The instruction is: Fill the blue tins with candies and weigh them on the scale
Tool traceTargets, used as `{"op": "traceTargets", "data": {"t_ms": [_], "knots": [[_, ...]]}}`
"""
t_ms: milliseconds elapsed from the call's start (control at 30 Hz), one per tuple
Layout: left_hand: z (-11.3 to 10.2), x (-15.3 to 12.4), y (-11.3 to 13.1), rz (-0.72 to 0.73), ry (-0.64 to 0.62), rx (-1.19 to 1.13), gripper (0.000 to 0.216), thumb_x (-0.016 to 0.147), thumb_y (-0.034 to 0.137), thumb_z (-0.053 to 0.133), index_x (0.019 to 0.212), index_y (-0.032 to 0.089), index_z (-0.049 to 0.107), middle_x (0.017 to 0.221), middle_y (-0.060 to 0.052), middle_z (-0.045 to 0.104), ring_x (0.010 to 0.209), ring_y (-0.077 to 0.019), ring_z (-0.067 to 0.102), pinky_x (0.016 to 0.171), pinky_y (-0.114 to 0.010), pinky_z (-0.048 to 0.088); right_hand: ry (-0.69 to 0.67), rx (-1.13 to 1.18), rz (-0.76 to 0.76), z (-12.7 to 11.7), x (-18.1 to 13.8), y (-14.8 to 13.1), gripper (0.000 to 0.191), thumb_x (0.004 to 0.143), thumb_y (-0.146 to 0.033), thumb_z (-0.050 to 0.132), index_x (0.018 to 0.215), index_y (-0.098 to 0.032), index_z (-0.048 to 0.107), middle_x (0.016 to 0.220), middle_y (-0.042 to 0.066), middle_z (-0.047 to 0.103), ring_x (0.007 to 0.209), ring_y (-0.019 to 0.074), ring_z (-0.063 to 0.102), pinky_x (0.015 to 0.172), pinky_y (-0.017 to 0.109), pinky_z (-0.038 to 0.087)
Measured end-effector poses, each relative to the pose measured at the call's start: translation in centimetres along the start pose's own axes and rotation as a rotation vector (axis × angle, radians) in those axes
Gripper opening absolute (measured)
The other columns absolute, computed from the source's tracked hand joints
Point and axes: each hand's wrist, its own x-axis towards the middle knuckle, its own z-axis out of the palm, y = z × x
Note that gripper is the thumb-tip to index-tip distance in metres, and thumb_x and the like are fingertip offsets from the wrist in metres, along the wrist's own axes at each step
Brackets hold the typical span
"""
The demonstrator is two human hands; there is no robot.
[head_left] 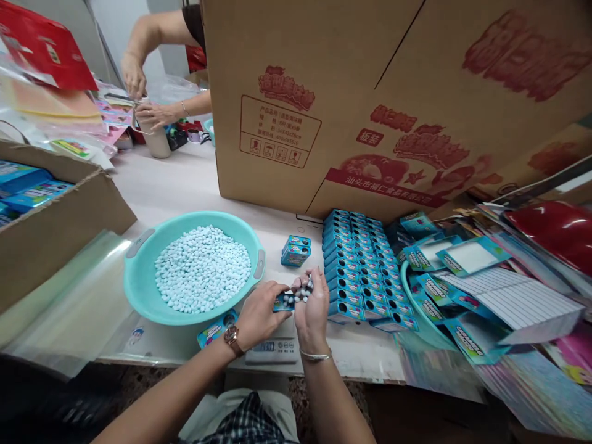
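My left hand (259,314), with a watch at the wrist, grips a small blue candy box (281,303) on its side. My right hand (315,314) is cupped around several pale candies (303,293), its fingers curled at the box's end. Left of my hands stands a turquoise basin (139,296) of pale blue candies (203,268). A digital scale (272,353) lies just below my hands, and another blue box (210,333) is partly hidden behind my left wrist. Blue boxes (296,251) stand as a small group just beyond my hands.
Rows of blue boxes with round holes (361,265) stand to the right. Beside them, a turquoise container (409,296) overflows with flattened boxes. A large carton (277,172) blocks the back. An open cardboard box (69,228) sits left; another person's hands (152,114) hold a cup-like container.
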Motion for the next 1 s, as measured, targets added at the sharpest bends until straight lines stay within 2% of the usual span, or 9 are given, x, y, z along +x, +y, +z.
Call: {"op": "traceTargets", "data": {"t_ms": [133, 533, 667, 733, 833, 1000], "knots": [[0.1, 0.0, 0.0, -0.006, -0.002, -0.051, 0.038, 0.078, 0.016, 0.066, 0.115, 0.02, 0.062, 0.107, -0.007, 0.063, 0.103, -0.0242, 0.059, 0.093, -0.039, 0.047, -0.006, 0.024, -0.01, -0.1, -0.5, 0.2, 0.024, 0.084, -0.039, 0.066, 0.08, -0.019, 0.053, 0.064, -0.007, 0.045, 0.056, 0.0075, 0.047, 0.056, 0.02, 0.042], [0.3, 0.0, 0.0, 0.007, 0.023, -0.067, 0.035, 0.078, 0.016, 0.068, 0.112, 0.02, 0.063, 0.105, -0.007, 0.064, 0.102, -0.0236, 0.06, 0.092, -0.039, 0.049, -0.035, -0.001, -0.039, -0.2, -0.5, 0.0, 0.024, 0.084, -0.039, 0.066, 0.078, -0.018, 0.056, 0.058, -0.008, 0.045, 0.05, 0.0061, 0.045, 0.051, 0.018, 0.038], [0.0, -0.1, 0.0, 0.007, 0.002, -0.033, 0.041, 0.077, 0.019, 0.071, 0.116, 0.016, 0.06, 0.108, -0.01, 0.063, 0.103, -0.025, 0.06, 0.093, -0.042, 0.05, -0.004, 0.115, 0.064, -0.4, 0.1, -0.5, 0.022, 0.083, -0.036, 0.067, 0.078, -0.019, 0.054, 0.055, -0.009, 0.042, 0.043, 0.0041, 0.037, 0.04, 0.017, 0.029], [-0.7, -0.5, -0.1, 0.035, 0.001, -0.029, 0.051, 0.076, 0.022, 0.074, 0.123, 0.016, 0.056, 0.115, -0.011, 0.062, 0.109, -0.0262, 0.059, 0.097, -0.044, 0.049, 0.005, 0.23, 0.178, -0.8, 0.7, -1.3, 0.02, 0.085, -0.033, 0.064, 0.076, -0.019, 0.052, 0.053, -0.011, 0.039, 0.039, 0.0038, 0.033, 0.037, 0.016, 0.024], [-2.9, -1.7, -0.4, 0.074, 0.052, -0.03, 0.063, 0.078, 0.032, 0.075, 0.134, 0.021, 0.048, 0.129, -0.011, 0.057, 0.122, -0.0271, 0.053, 0.105, -0.047, 0.043, -0.019, 0.391, 0.301, -2.0, 1.5, -2.9, 0.02, 0.09, -0.03, 0.057, 0.075, -0.02, 0.049, 0.051, -0.011, 0.036, 0.038, 0.0042, 0.032, 0.035, 0.016, 0.023], [-6.8, -3.8, -1.0, -0.014, 0.199, -0.025, 0.048, 0.086, 0.037, 0.067, 0.13, 0.025, 0.053, 0.129, -0.007, 0.059, 0.122, -0.0239, 0.054, 0.105, -0.043, 0.044, -0.069, 0.499, 0.291, -4.6, 2.0, -4.9, 0.019, 0.092, -0.028, 0.055, 0.076, -0.02, 0.048, 0.054, -0.01, 0.039, 0.039, 0.0048, 0.036, 0.035, 0.016, 0.027]]}}
